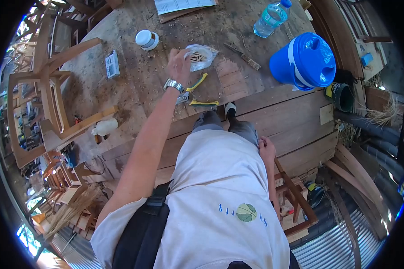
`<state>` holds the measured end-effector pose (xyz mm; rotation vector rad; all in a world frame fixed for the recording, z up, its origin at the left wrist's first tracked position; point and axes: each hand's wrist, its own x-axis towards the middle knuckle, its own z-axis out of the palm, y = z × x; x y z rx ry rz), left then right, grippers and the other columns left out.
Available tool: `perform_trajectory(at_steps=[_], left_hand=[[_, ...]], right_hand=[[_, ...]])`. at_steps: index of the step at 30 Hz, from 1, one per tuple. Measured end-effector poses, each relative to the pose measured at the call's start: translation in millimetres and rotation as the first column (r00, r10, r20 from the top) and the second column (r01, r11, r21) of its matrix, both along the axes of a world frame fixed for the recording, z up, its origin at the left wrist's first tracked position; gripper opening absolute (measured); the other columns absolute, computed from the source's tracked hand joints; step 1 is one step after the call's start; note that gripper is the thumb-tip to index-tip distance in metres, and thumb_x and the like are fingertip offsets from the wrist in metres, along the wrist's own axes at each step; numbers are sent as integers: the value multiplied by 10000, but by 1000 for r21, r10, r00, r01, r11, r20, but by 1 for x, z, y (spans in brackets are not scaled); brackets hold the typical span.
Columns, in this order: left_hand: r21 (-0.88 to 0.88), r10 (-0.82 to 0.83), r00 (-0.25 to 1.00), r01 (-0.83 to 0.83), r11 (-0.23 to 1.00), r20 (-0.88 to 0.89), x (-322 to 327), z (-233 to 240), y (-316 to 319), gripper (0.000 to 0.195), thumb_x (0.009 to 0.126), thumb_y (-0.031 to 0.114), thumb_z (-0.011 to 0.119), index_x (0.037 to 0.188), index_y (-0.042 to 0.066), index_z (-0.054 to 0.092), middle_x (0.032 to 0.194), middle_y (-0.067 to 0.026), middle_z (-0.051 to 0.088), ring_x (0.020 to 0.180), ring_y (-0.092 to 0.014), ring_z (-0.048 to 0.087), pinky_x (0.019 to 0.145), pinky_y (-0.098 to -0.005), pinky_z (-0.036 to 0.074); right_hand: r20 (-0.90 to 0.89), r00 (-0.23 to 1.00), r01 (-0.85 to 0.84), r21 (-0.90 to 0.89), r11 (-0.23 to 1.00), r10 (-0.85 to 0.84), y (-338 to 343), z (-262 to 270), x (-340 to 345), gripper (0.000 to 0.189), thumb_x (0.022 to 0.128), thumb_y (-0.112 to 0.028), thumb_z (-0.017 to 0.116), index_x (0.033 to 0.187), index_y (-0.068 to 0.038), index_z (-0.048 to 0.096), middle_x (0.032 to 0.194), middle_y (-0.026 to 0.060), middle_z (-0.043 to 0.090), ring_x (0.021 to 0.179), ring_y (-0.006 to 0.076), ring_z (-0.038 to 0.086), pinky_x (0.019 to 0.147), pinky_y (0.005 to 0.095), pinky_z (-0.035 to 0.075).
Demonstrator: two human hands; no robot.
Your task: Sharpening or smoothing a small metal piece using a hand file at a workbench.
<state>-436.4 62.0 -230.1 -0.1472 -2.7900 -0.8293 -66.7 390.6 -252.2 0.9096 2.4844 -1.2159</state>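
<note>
My left hand (pixel 179 65), with a metal watch on its wrist, is at the left rim of a clear plastic bag (pixel 207 55) on the wooden table (pixel 131 87). Small wooden pegs (pixel 197 57) lie in the bag. Whether the fingers pinch the plastic is unclear. Just below the bag, pruning shears (pixel 197 92) with yellow and green handles lie spread, partly behind my wrist. My right hand (pixel 266 148) hangs by my right thigh, fingers curled; what is in it cannot be made out. A thin tool (pixel 244 57), perhaps a knife, lies right of the bag.
A white jar (pixel 147 39), a small box (pixel 112 65) and a white bottle (pixel 106 127) stand or lie leftward, near a wooden chair frame (pixel 45 77). At right are a water bottle (pixel 271 18) and a blue lidded bucket (pixel 301 62). Papers (pixel 183 5) lie at the far edge.
</note>
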Motion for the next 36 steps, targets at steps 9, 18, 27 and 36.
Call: perform_trajectory(at_steps=[9, 18, 27, 36], left_hand=[[104, -21, 996, 13, 994, 81, -25, 3, -11, 226, 843, 65, 652, 958, 177, 812, 929, -161, 616, 863, -328, 644, 813, -432, 521], [185, -187, 975, 206, 961, -116, -28, 57, -18, 235, 863, 76, 676, 1059, 148, 783, 1004, -130, 614, 942, -286, 633, 849, -389, 514], [41, -92, 983, 100, 994, -161, 40, 48, -30, 300, 857, 76, 737, 1156, 70, 718, 1220, -156, 589, 1084, -305, 603, 939, -399, 495], [839, -835, 350, 194, 508, 425, 144, 212, 73, 189, 966, 115, 646, 1084, -16, 716, 984, -61, 687, 896, -114, 618, 820, -273, 492]], right_hand=[[38, 999, -33, 62, 998, 30, -27, 26, -5, 306, 962, -169, 604, 1192, 18, 679, 858, 151, 733, 757, 206, 700, 746, 340, 547], [10, 1000, -8, 83, 996, 7, -46, 35, -22, 327, 973, -217, 605, 1194, 13, 676, 932, 199, 739, 830, 271, 728, 794, 382, 556], [39, 987, 151, 64, 986, -154, -60, 15, 16, 323, 937, -240, 621, 1167, -27, 699, 1033, 242, 715, 981, 392, 698, 880, 446, 539], [95, 896, 429, 61, 901, -433, -62, -41, 89, 295, 917, -264, 623, 1105, -67, 735, 1005, 193, 734, 957, 355, 715, 873, 414, 550]])
